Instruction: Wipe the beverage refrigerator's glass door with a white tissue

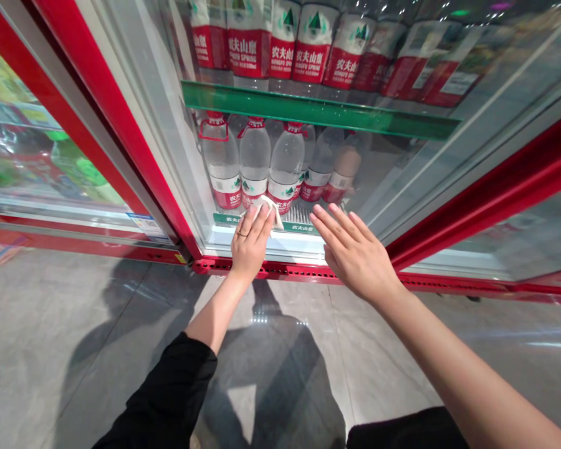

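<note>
My left hand [251, 246], with a ring on one finger, presses a white tissue or cloth [277, 218] to the glass door [383, 181] of a red-framed drink cooler. Part of the cloth is hidden beneath its fingers. My right hand [358, 259] is open, fingers stretched out, close to the glass on the right; I cannot tell whether it touches. Nothing shows in it. Behind the pane, just above both hands, stand large water bottles [255, 153] with red and white labels, on the bottom shelf.
A green shelf edge [308, 109] crosses the cooler, with more water bottles [313, 47] above it. Red door frames [486, 193] run along both sides. At the left, a neighbouring cooler holds green bottles [77, 165]. Grey floor tiles [144, 349] lie below, with shadows across them.
</note>
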Tool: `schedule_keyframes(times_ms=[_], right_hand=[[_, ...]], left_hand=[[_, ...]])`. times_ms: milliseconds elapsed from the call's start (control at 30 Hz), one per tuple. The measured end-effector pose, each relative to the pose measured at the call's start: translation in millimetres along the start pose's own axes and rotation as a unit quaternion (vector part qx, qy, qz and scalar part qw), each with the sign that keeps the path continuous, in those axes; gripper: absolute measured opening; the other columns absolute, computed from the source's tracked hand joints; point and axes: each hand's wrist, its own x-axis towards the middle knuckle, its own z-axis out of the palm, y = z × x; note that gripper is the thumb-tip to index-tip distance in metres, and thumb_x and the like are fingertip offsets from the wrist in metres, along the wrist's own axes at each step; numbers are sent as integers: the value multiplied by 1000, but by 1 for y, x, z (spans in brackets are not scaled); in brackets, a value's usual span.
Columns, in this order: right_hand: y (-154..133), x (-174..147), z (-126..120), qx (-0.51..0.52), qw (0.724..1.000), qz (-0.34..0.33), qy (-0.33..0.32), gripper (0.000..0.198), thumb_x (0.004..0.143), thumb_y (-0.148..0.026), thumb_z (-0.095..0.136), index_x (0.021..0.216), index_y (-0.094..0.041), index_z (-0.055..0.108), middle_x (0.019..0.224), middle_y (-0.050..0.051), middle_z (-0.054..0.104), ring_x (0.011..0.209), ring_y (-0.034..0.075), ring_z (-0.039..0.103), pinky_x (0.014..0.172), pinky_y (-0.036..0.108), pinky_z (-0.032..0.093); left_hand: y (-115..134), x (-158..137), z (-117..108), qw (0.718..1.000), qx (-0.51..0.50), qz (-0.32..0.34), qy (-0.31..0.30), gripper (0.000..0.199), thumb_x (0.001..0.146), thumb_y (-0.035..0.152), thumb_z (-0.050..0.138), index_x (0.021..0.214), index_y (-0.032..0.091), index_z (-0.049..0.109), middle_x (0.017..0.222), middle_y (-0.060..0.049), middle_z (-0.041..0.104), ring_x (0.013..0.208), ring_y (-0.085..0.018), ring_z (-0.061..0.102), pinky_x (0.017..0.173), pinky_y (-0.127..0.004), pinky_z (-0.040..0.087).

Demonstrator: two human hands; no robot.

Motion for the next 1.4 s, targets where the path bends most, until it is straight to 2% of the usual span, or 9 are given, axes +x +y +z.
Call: schedule_keyframes(times_ms=[167,300,467,600,767,967,1100,1233,1400], right_hand=[[-5,3,-1,-2,1000,-12,6,85,101,-6,49,177,-20,14,176,4,38,166,22,33,137,46,35],[-4,5,-7,2,1000,2,-1,85,100,-7,49,177,-22,16,176,4,36,166,22,34,137,46,36],[-3,3,-11,-6,1000,18,-10,86,100,-8,50,177,-21,14,178,5,33,166,23,33,137,46,36],[-2,0,-7,4,1000,8,-8,90,100,-7,50,177,-23,6,177,4,34,165,24,35,136,47,37],[3,-1,-4,-2,1000,20,4,92,100,-7,50,177,-25,3,177,4,33,164,25,37,135,48,39],[12,-5,-7,-16,999,42,6,87,102,-7,49,177,-23,8,177,5,34,165,26,36,135,48,39],[14,-9,-5,-6,999,44,-1,89,101,-8,50,177,-24,8,177,5,34,165,26,36,135,48,39],[13,-10,-2,-13,999,29,-6,88,101,-8,50,177,-21,10,176,6,37,164,25,37,135,48,38],[15,-9,-5,-27,999,41,3,88,100,-7,50,177,-22,10,176,6,38,164,25,38,134,47,40]], left_hand=[[18,31,-3,999,-34,3,-21,53,115,20,31,159,31,58,166,-1,53,164,-20,33,141,-44,25],[2,55,-12,999,-24,0,24,57,115,20,27,166,33,48,170,2,47,167,-18,22,143,-43,15],[-10,30,4,996,-6,-21,84,61,115,19,26,172,37,33,167,1,53,166,-16,15,143,-45,15],[9,8,25,999,-16,7,35,59,114,17,29,169,32,42,165,0,55,166,-14,15,142,-41,11],[10,28,20,998,-36,45,-11,56,115,17,25,166,26,47,170,1,48,168,-15,16,143,-44,9],[-16,24,7,995,14,68,68,59,114,17,28,172,26,35,168,-3,51,168,-17,14,143,-46,14],[3,6,19,993,17,107,38,65,112,12,32,174,33,31,166,2,53,166,-15,17,143,-40,14],[25,23,22,993,-2,114,-21,65,113,15,34,174,38,27,170,6,46,165,-14,26,142,-35,14],[16,44,8,996,5,87,1,64,114,16,36,175,34,27,173,2,43,167,-19,26,144,-44,14]])
